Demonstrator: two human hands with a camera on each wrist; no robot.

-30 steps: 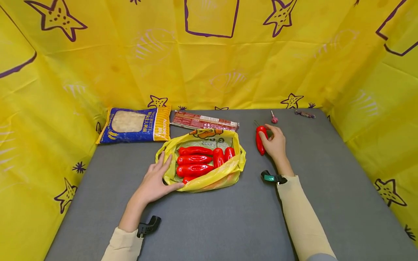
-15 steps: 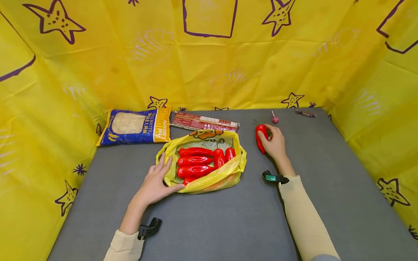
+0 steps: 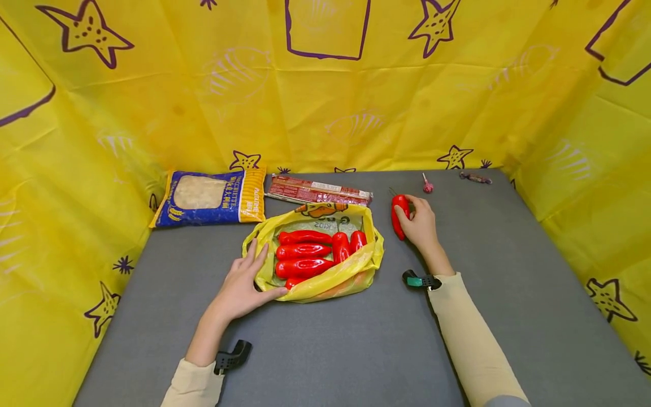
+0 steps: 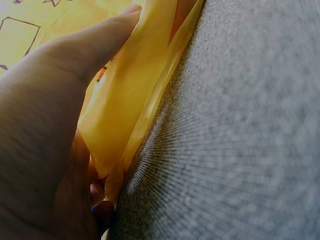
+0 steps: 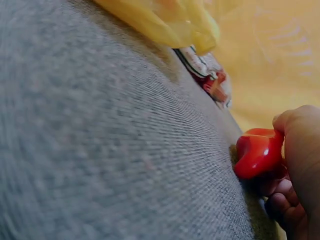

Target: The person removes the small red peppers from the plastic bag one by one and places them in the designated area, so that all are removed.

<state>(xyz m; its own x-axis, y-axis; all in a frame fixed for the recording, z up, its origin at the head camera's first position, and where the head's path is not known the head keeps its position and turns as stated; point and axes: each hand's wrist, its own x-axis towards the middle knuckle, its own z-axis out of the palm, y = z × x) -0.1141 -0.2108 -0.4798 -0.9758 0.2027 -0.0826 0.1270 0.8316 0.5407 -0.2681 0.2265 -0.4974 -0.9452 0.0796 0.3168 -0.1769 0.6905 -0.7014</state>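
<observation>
A yellow plastic bag (image 3: 325, 285) lies in the middle of the table with its mouth wide, several glossy red peppers (image 3: 304, 267) inside it. My left hand (image 3: 241, 285) rests spread against the bag's left side, the thumb at its near rim and the fingers at the far left rim. The left wrist view shows the thumb along the yellow film. To the right of the bag, my right hand (image 3: 421, 226) grips another red pepper (image 3: 399, 216) between thumb and fingers. That pepper stands lengthwise, thin stem pointing away, and appears close over the grey cloth in the right wrist view.
Behind the bag lie a blue and yellow pasta packet (image 3: 203, 195) and a long red packet (image 3: 320, 188). A lollipop (image 3: 427, 183) and a small wrapped candy (image 3: 475, 178) lie at the back right. Yellow patterned cloth (image 3: 325, 113) walls the grey table (image 3: 325, 350).
My right hand has shifted slightly left with the pepper, towards the bag. The left hand stays in place at the bag's side.
</observation>
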